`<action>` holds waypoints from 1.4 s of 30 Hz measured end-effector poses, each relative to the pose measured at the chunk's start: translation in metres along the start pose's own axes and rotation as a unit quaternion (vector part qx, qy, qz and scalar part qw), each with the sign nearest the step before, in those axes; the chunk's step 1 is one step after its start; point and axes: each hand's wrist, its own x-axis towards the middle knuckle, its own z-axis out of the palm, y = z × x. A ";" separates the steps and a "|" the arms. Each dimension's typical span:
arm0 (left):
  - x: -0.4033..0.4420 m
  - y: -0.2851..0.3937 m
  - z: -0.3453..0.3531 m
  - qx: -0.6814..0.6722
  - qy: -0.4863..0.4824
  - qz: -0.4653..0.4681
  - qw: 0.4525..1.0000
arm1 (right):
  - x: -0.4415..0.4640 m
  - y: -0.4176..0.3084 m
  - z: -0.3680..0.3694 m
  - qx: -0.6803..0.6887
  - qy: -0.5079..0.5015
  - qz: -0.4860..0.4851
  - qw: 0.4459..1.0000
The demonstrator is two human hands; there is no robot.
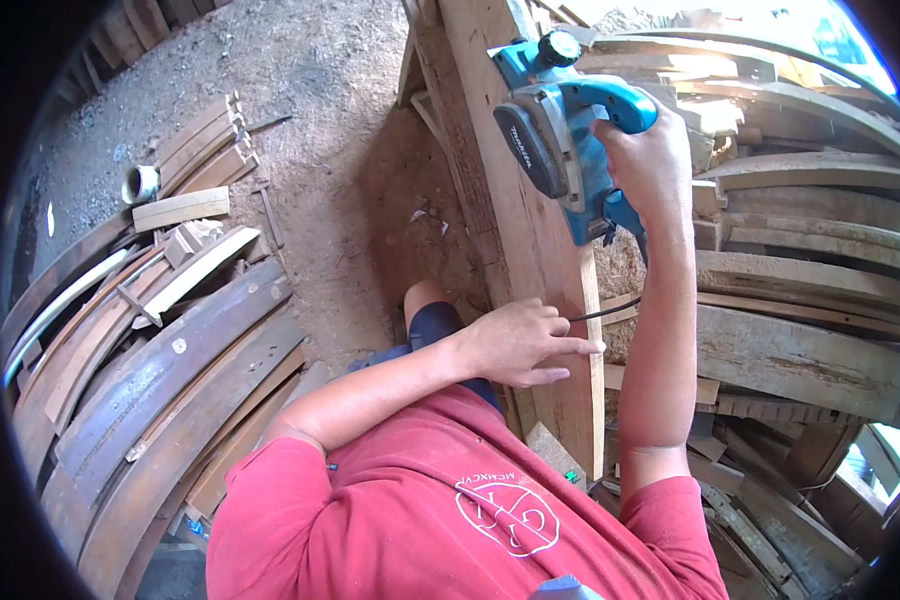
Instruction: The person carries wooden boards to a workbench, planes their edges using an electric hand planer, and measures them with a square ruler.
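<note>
My right hand (655,165) is wrapped around the rear handle of a teal electric planer (560,140), which rests on a long wooden plank (540,260). A round black knob sits at the planer's far end, and a dark cover is on its left side. My left hand (525,343) lies over the nearer part of the plank, holding nothing, its index finger stretched toward the plank's right edge. A black power cord (610,311) runs past the left hand's fingers toward the planer.
Stacked curved boards (810,265) fill the right side. More boards (180,370) are piled on the left, near a metal can (141,184) and a hammer-like tool (270,215) on the dirt ground (310,110). My knee (425,297) is beside the plank.
</note>
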 end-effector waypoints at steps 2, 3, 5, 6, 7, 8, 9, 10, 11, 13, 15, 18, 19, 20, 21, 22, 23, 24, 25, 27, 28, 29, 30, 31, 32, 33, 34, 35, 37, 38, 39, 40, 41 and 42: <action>0.008 0.001 -0.002 0.004 -0.028 -0.008 1.000 | 0.006 0.004 0.002 0.021 0.011 -0.018 1.000; 0.012 0.001 -0.003 0.010 -0.055 -0.017 0.998 | 0.007 0.004 0.002 0.021 0.014 -0.015 1.000; 0.018 -0.002 0.001 0.013 -0.058 -0.031 0.998 | 0.012 0.004 0.001 0.026 0.013 -0.032 0.999; 0.023 -0.004 -0.001 0.018 -0.056 -0.047 0.997 | 0.015 0.004 0.001 0.027 0.015 -0.038 0.999; 0.030 -0.005 -0.003 0.019 -0.057 -0.045 0.997 | 0.018 0.006 0.003 0.033 0.024 -0.053 0.998; 0.037 -0.006 -0.004 0.054 -0.089 -0.063 0.993 | 0.020 0.006 0.004 0.036 0.028 -0.062 0.997; 0.045 -0.007 -0.007 0.089 -0.118 -0.081 0.986 | 0.023 0.006 0.005 0.039 0.032 -0.071 0.996; 0.046 -0.018 0.000 0.104 -0.095 -0.054 0.989 | 0.025 0.005 0.005 0.038 0.029 -0.069 0.996; 0.046 -0.027 0.009 0.104 -0.096 -0.053 0.988 | 0.026 0.002 0.004 0.031 0.029 -0.066 0.997; 0.051 -0.032 0.004 0.103 -0.142 -0.046 0.983 | 0.029 -0.003 0.002 0.018 0.027 -0.062 0.998; 0.054 -0.031 0.002 0.087 -0.155 -0.049 0.983 | 0.032 -0.014 0.002 0.035 0.015 -0.002 0.999; 0.059 -0.028 -0.008 0.089 -0.200 -0.050 0.974 | 0.043 -0.026 0.009 0.022 0.019 -0.012 1.000; 0.060 -0.030 -0.009 0.090 -0.202 -0.050 0.974 | 0.048 -0.030 0.011 0.020 0.026 -0.019 0.999; 0.060 -0.032 -0.009 0.087 -0.202 -0.045 0.975 | 0.054 -0.031 0.013 0.012 0.021 -0.024 0.999; 0.060 -0.034 -0.011 0.082 -0.202 -0.040 0.975 | 0.060 -0.035 0.014 0.013 0.021 -0.025 0.999; 0.059 -0.036 -0.012 0.079 -0.205 -0.028 0.975 | 0.064 -0.040 0.016 0.023 0.019 -0.019 0.999; 0.059 -0.037 -0.013 0.080 -0.204 -0.029 0.975 | 0.068 -0.044 0.018 0.032 0.017 -0.013 0.999; 0.061 -0.036 -0.015 0.075 -0.176 -0.043 0.981 | 0.073 -0.046 0.020 0.031 0.016 -0.013 0.999; 0.063 -0.036 -0.018 0.070 -0.148 -0.055 0.985 | 0.078 -0.048 0.021 0.031 0.019 -0.015 0.999; 0.070 -0.042 -0.026 0.083 -0.132 -0.063 0.986 | 0.088 -0.050 0.022 0.029 0.023 -0.018 0.999; 0.073 -0.046 -0.031 0.096 -0.117 -0.073 0.986 | 0.093 -0.051 0.023 0.018 0.027 -0.020 0.999; 0.076 -0.051 -0.036 0.095 -0.116 -0.073 0.986 | 0.098 -0.052 0.025 0.008 0.032 -0.021 0.999; 0.078 -0.058 -0.039 0.103 -0.104 -0.072 0.987 | 0.103 -0.054 0.026 0.008 0.031 -0.020 0.999; 0.080 -0.063 -0.042 0.110 -0.091 -0.070 0.987 | 0.108 -0.057 0.025 0.015 0.027 -0.021 0.999; 0.081 -0.068 -0.044 0.107 -0.085 -0.068 0.988 | 0.112 -0.059 0.025 0.023 0.023 -0.023 0.999; 0.082 -0.071 -0.048 0.107 -0.084 -0.067 0.988 | 0.118 -0.061 0.026 0.021 0.023 -0.024 0.999; 0.083 -0.074 -0.052 0.105 -0.081 -0.069 0.989 | 0.123 -0.064 0.028 0.020 0.023 -0.025 0.999; 0.083 -0.078 -0.055 0.103 -0.079 -0.073 0.989 | 0.129 -0.066 0.030 0.019 0.022 -0.025 0.999; 0.084 -0.083 -0.066 0.099 -0.099 -0.080 0.987 | 0.141 -0.075 0.033 0.015 0.022 -0.033 0.999; 0.084 -0.085 -0.072 0.093 -0.121 -0.086 0.985 | 0.147 -0.078 0.035 0.011 0.023 -0.039 0.999; 0.084 -0.087 -0.075 0.092 -0.121 -0.086 0.985 | 0.153 -0.079 0.038 0.010 0.021 -0.038 0.999; 0.084 -0.088 -0.078 0.075 -0.132 -0.092 0.984 | 0.160 -0.079 0.041 0.010 0.032 -0.056 0.998; 0.084 -0.088 -0.082 0.059 -0.142 -0.098 0.983 | 0.167 -0.080 0.044 0.011 0.043 -0.073 0.996; 0.084 -0.089 -0.082 0.059 -0.141 -0.099 0.983 | 0.174 -0.079 0.047 0.032 0.042 -0.073 0.996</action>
